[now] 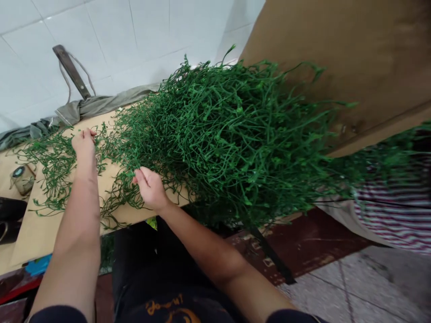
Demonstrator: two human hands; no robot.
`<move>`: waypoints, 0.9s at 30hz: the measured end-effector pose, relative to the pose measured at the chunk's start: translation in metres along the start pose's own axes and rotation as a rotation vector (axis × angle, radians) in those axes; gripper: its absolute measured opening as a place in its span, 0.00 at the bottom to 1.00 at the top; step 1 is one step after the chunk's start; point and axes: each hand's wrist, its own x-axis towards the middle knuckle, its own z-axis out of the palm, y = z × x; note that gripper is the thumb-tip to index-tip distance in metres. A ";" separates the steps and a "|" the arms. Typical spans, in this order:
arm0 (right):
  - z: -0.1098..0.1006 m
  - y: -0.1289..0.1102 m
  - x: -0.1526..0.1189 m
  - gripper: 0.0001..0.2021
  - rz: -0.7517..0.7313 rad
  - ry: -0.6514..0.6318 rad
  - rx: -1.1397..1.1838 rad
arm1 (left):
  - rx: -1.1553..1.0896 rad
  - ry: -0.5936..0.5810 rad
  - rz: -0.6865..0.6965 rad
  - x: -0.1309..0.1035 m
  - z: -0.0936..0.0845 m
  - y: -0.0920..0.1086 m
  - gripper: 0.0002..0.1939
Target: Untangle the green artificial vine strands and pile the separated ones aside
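A large heap of thin green plastic-looking stems (229, 130) covers the middle and right of the pale board (37, 233). Smaller loose stems (55, 166) lie spread at the board's left. My left hand (84, 140) is over the board among these loose stems, its fingers pressed together; what they hold, if anything, is too small to name. Near the heap's lower left edge, my right hand (150, 186) pinches a green stem between thumb and forefinger.
A small jar (23, 179) and a dark cylinder (11, 220) stand at the left. Grey cloth (101, 105) and a wooden-handled tool (72, 72) are by the tiled wall. Large brown cardboard (353, 67) rises at the right, above striped fabric (393, 215).
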 end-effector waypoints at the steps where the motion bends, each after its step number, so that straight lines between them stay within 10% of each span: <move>1: 0.000 0.002 0.003 0.20 0.027 -0.003 0.063 | -0.010 0.002 -0.005 0.002 -0.003 0.001 0.16; 14: 0.000 0.013 0.029 0.28 0.142 0.021 0.380 | -0.281 -0.784 -0.138 -0.081 0.010 0.059 0.27; 21: -0.005 -0.001 0.024 0.27 0.075 -0.003 0.302 | -0.342 -0.467 -0.225 -0.064 0.030 0.044 0.20; 27: -0.011 -0.007 0.019 0.27 0.067 -0.006 0.279 | -0.346 -0.070 -0.324 -0.004 -0.009 0.011 0.22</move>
